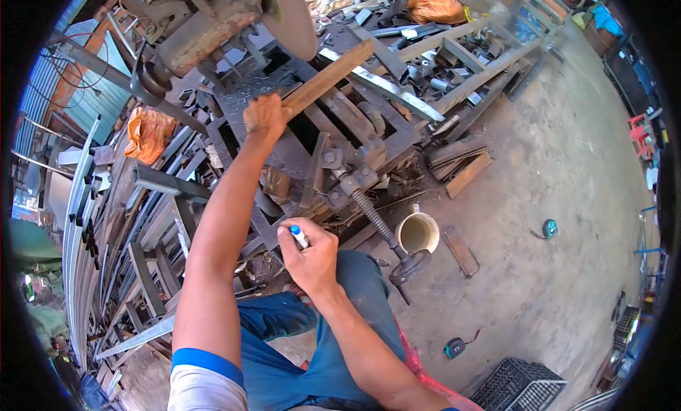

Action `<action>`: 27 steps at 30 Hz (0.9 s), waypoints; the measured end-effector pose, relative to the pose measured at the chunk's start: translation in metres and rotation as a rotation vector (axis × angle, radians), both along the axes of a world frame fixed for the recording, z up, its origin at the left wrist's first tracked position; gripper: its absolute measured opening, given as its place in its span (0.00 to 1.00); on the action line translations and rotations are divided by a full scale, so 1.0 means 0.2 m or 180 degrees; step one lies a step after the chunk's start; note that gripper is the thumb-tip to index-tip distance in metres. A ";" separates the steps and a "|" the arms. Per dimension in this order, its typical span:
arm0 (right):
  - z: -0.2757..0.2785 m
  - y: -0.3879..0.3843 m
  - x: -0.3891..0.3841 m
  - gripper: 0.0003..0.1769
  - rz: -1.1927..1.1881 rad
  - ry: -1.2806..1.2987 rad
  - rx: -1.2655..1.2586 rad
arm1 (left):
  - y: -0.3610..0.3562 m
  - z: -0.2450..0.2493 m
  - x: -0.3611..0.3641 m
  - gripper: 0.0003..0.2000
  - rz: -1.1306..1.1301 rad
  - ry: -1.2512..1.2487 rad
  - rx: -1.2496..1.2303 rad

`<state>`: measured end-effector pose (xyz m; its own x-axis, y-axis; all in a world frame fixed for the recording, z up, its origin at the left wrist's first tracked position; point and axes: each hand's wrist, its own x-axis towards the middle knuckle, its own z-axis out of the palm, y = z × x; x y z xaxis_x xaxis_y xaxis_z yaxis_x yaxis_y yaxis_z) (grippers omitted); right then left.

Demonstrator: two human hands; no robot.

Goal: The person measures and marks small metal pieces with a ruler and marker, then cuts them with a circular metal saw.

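Observation:
My left hand (264, 117) is closed round the near end of a brown flat bar (330, 79), which slants up to the right across the metal cutting bench (401, 138). Below it, my right hand (312, 258) is wrapped round a marker pen (299, 236) whose blue end points up. Above the bar hangs the large round disc (292, 21) of a cut-off saw (206, 46). The bench vise, with its threaded screw (370, 214) and handle (410, 267), stands just right of my right hand.
A pale bucket (417, 232) and a flat metal piece (461, 251) stand beside the vise. Tape measures (550, 229) (455, 348) lie on the concrete floor. A black crate (518, 386) sits lower right. Metal lengths (145, 234) are heaped at left.

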<state>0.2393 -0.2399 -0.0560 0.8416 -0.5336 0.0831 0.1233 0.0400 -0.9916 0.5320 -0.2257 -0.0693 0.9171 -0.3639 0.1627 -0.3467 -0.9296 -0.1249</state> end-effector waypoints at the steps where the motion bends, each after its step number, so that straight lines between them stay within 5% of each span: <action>1: 0.00 0.00 0.00 0.05 0.0014 0.0018 0.0018 | 0.01 -0.01 0.00 0.20 0.0051 0.0022 0.0036; 19: 0.04 0.04 -0.04 0.06 0.0162 -0.0043 -0.0026 | -0.01 -0.01 -0.01 0.22 0.0178 -0.0532 -0.0118; 22: 0.03 0.02 -0.03 0.06 0.0174 -0.0030 0.0007 | -0.04 0.04 -0.03 0.22 0.0224 -0.0220 0.0396; 27: 0.04 0.04 -0.03 0.06 0.0226 -0.0082 -0.0004 | -0.03 -0.03 0.02 0.24 0.0293 0.0259 0.0142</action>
